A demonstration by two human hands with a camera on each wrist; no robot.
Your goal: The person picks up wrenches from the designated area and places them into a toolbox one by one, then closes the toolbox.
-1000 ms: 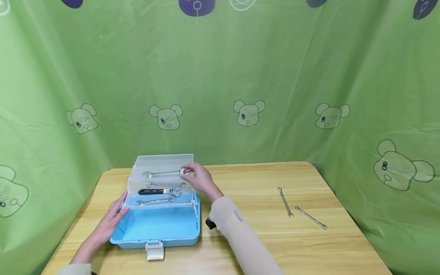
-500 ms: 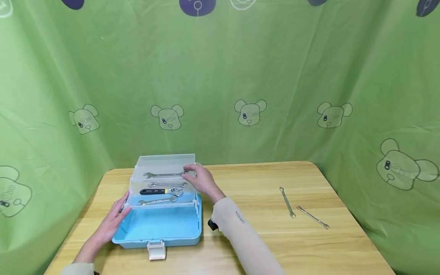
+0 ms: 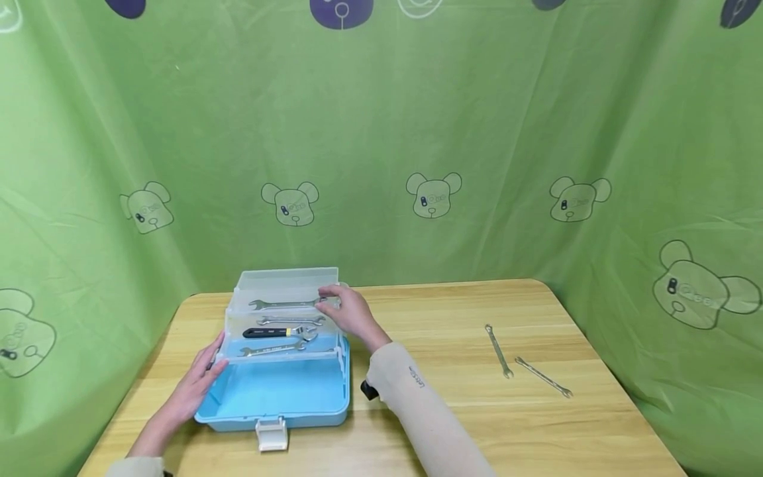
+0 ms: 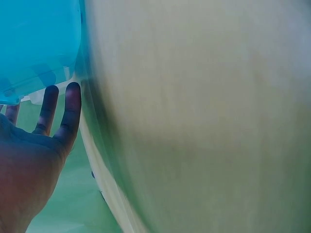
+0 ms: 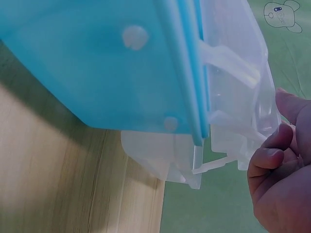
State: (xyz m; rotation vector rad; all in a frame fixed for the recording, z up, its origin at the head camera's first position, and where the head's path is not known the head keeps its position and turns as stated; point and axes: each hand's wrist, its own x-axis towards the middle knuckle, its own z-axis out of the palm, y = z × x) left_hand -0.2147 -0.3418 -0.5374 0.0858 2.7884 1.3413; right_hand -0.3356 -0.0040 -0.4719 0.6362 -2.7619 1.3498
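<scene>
A green cloth backdrop point(image 3: 357, 139) printed with bear heads closes off the space behind a wood-grain table point(image 3: 429, 424). On it, a blue toolbox point(image 3: 317, 419) stands with its translucent tray section point(image 3: 238, 315) raised at the back. The rearmost open-end wrench point(image 3: 283, 305) lies in that section, its long axis running left to right; its right end meets the right hand point(image 3: 354, 315), clearly the nearer one, so the shaft extends leftward from those fingers. Thumb and forefinger appear to pinch that end, though the contact is partly hidden. Nearer the person, within the trays, is a black-handled adjustable wrench point(image 3: 277, 332), roughly parallel. The left hand point(image 3: 193, 384), its fingers fairly straight and slightly spread, rests against the toolbox's left side. Well to the right, two slim wrenches point(image 3: 498, 351) lie slantwise on the table.
</scene>
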